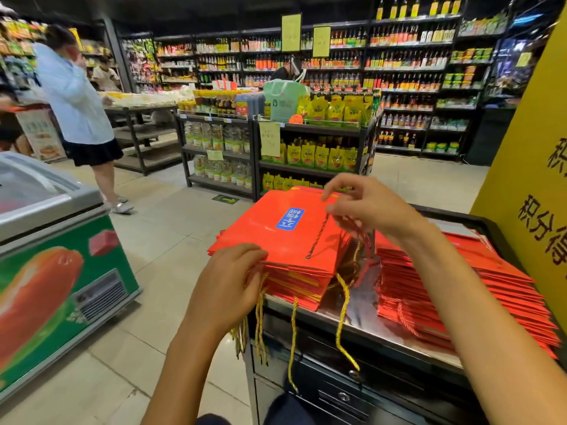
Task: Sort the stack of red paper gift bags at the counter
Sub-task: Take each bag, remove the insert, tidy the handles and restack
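My left hand [233, 271] is pinching the near edge of the top red bag [276, 231] (it has a blue label). My right hand [365, 204] is pinching its cord at 1 o'clock. The bag stack [294, 280] is sitting on the tabletop [359, 317], with another red pile [460, 286] at 3 o'clock.

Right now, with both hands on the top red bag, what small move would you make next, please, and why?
Probably lift the top bag clear: the left hand pinches its near edge, the right hand holds its cord handle, and a second stack waits alongside.
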The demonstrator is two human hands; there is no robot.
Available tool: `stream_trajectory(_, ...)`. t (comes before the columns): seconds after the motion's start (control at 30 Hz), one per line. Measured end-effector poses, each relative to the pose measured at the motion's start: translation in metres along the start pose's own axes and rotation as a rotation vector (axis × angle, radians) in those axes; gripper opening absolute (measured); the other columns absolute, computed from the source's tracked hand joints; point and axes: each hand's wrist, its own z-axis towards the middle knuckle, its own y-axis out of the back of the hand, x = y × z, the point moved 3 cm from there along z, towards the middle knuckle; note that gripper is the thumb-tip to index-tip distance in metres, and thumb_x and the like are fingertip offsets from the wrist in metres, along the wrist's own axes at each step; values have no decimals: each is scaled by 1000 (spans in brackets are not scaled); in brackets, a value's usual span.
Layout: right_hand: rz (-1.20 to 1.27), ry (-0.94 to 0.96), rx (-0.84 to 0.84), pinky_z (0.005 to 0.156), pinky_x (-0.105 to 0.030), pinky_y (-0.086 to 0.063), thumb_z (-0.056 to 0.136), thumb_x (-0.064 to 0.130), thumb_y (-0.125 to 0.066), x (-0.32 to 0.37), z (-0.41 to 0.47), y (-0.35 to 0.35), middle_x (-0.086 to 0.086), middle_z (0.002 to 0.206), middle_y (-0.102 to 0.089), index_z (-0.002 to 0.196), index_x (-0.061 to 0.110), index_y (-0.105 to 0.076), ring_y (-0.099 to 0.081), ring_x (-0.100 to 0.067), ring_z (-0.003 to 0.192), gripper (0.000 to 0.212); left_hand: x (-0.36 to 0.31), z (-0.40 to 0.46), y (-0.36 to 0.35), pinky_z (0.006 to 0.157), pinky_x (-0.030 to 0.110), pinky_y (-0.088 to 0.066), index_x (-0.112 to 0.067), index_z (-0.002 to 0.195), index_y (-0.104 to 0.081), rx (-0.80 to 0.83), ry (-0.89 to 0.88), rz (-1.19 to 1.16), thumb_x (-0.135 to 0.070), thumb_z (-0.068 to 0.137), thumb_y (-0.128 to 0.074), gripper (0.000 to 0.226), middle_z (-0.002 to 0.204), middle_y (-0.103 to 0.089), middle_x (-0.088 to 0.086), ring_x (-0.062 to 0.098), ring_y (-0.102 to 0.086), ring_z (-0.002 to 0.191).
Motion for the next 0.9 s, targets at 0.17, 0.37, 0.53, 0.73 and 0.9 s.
stream_trajectory(0.17,404,-149,186,35,-17,-30,91,5,-68,13,31,-25,-26,107,-74,118,4,-68,-73,-23,65,27,-1,-14,-1,86,30,-49,-20,122,-75,-57,-41,-16,-24,93,-51,38,118,-67,3,21,-60,107)
stream_trajectory(0.37,306,-305,196,35,-17,-31,96,3,-58,-7,59,-62,-21,115,-74,122,1,-69,-76,-32,92,28,-2,-23,-1,86,39,-57,-14,121,-74,-111,-99,-46,-22,97,-47,37,115,-69,4,26,-65,107)
stream_trajectory(0.53,4,-209,160,47,-24,-41,92,-3,-65,-16,64,-73,-16,93,-77,109,7,-76,-73,-25,80,23,4,-32,2,111,38,-45,-7,120,-72,-244,-50,-48,1,92,-69,28,126,-69,4,26,-56,132)
stream_trajectory(0.73,-515,196,337,60,-32,-47,85,10,-76,11,58,-69,-4,77,-65,104,32,-79,-60,-23,67,29,20,-30,21,107,9,-33,-12,125,-68,-374,227,-138,-14,98,-67,28,129,-59,1,18,-54,124)
stream_trajectory(0.9,-546,218,713,78,-18,-45,83,5,-77,16,43,-61,-2,107,-58,110,39,-77,-58,-15,96,43,29,-24,21,104,4,-34,-17,126,-70,-317,324,-262,-20,97,-68,29,132,-58,-7,7,-55,121)
